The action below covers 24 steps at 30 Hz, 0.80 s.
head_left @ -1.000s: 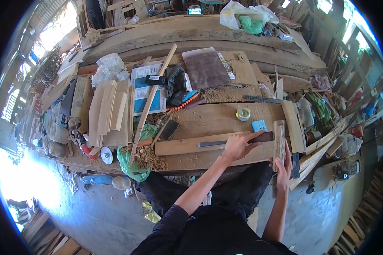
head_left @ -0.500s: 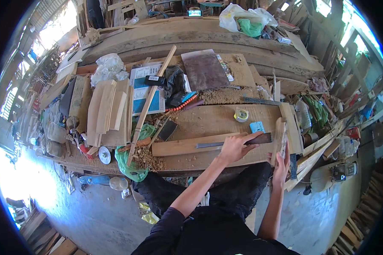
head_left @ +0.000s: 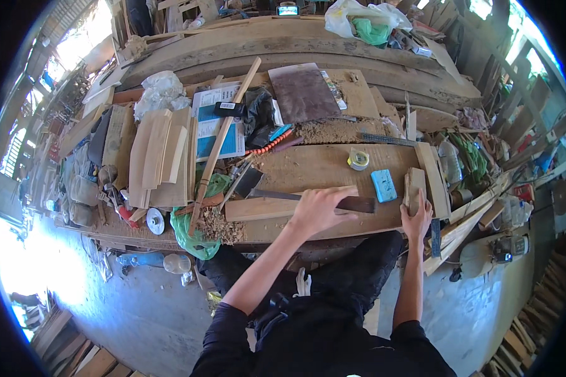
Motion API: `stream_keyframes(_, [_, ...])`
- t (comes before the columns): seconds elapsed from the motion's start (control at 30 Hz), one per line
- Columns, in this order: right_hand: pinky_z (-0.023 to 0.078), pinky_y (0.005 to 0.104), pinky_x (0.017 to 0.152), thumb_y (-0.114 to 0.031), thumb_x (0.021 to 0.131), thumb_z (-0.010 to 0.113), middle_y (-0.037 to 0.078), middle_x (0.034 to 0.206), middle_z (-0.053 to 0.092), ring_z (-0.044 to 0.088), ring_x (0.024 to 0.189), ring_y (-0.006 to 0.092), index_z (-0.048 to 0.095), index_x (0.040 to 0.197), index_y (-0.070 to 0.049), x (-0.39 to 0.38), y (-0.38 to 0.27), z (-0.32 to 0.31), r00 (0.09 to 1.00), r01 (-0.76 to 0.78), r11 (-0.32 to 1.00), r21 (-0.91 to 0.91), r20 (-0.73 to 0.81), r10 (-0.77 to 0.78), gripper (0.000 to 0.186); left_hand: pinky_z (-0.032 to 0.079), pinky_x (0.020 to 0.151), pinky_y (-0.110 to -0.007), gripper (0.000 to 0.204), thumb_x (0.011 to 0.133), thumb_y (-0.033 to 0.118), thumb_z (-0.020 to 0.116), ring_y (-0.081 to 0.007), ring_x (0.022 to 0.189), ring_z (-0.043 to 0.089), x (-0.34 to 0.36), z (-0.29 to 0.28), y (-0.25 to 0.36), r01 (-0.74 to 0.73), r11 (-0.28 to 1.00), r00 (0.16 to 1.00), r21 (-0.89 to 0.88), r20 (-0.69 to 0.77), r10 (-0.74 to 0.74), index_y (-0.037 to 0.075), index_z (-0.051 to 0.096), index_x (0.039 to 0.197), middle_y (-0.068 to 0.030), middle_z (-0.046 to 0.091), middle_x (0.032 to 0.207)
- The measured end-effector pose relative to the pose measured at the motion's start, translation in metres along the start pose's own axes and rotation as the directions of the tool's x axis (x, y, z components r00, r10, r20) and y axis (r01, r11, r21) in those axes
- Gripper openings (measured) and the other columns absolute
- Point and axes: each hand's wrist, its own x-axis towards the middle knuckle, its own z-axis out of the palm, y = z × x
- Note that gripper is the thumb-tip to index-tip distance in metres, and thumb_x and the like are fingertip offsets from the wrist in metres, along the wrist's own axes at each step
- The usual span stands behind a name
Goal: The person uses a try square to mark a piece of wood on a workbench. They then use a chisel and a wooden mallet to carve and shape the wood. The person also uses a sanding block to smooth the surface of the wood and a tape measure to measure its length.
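Note:
My left hand [head_left: 321,212] is closed around a chisel [head_left: 358,204], its dark handle sticking out to the right and its long metal blade pointing left. The chisel hovers over a pale wooden board [head_left: 258,209] lying along the bench's near edge. At the right, my right hand [head_left: 416,221] grips the near end of a wooden block [head_left: 414,184], thumb and fingers on its sides. Between the hands sits a blue block [head_left: 383,186], with a yellow tape measure [head_left: 358,159] a little behind it.
Stacked wooden slats [head_left: 163,151] and a green plastic bag [head_left: 192,235] are at the left. A long thin strip [head_left: 223,138] slants across the bench. Farther back lie a brown sheet [head_left: 304,93] and wood shavings [head_left: 327,135]. A flat board [head_left: 432,179] borders the block's right.
My left hand has moved left with the chisel, away from the block. My right hand has lowered the block from a raised, edge-on position to the bench.

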Motion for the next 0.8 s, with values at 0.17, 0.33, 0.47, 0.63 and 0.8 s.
stream_keyframes(0.17, [0.03,0.0617,0.12,-0.043,0.094,0.078,0.025,0.164,0.04,0.039,0.149,0.0464,0.044,0.164,-0.026,-0.011,-0.023,-0.001,0.978,0.073,0.996,-0.045,-0.192,-0.08,0.08,0.058,0.095,-0.053,0.092,0.079,0.061,0.085,-0.0404,0.11,0.074,-0.021,0.013,-0.047,0.253,0.946,0.945,0.202,0.156,-0.286,0.019,0.056,0.155,-0.016,0.077,0.122])
stream_keyframes(0.33, [0.03,0.0593,0.121,-0.037,0.1,0.074,0.024,0.163,0.042,0.038,0.151,0.0446,0.05,0.159,-0.016,-0.025,-0.052,-0.008,0.95,0.248,0.96,0.132,-0.225,-0.215,0.067,0.059,0.092,-0.054,0.086,0.083,0.056,0.084,-0.0409,0.109,0.074,-0.037,0.037,-0.072,0.279,0.945,0.951,0.171,0.087,-0.297,0.023,0.055,0.156,-0.0196,0.078,0.115])
stream_keyframes(0.47, [0.031,0.0559,0.122,-0.029,0.1,0.075,0.024,0.16,0.046,0.04,0.151,0.0419,0.056,0.154,-0.011,-0.038,-0.077,-0.013,0.936,0.329,0.904,0.272,-0.225,-0.272,0.06,0.059,0.09,-0.054,0.078,0.087,0.052,0.082,-0.0414,0.104,0.075,-0.025,0.044,-0.073,0.287,0.942,0.94,0.175,0.139,-0.312,0.024,0.056,0.155,-0.0209,0.078,0.111])
stream_keyframes(0.63, [0.035,0.0535,0.121,-0.032,0.102,0.071,0.025,0.153,0.055,0.047,0.147,0.0399,0.058,0.148,-0.003,0.002,-0.128,-0.074,0.837,0.515,0.786,0.342,-0.398,-0.375,0.056,0.059,0.091,-0.053,0.074,0.088,0.049,0.082,-0.0395,0.1,0.076,-0.02,0.063,-0.061,0.206,0.963,0.975,0.173,0.048,-0.217,0.023,0.058,0.153,-0.0211,0.079,0.107])
stream_keyframes(0.8, [0.041,0.0491,0.12,-0.053,0.11,0.049,0.022,0.154,0.056,0.048,0.147,0.0385,0.058,0.143,0.004,0.073,-0.166,-0.219,0.535,0.788,0.499,0.361,-0.802,-0.266,0.066,0.06,0.091,-0.052,0.075,0.089,0.049,0.081,-0.0386,0.103,0.076,-0.018,0.064,-0.053,0.202,0.97,0.972,0.135,0.091,-0.215,0.021,0.056,0.154,-0.0182,0.079,0.109])
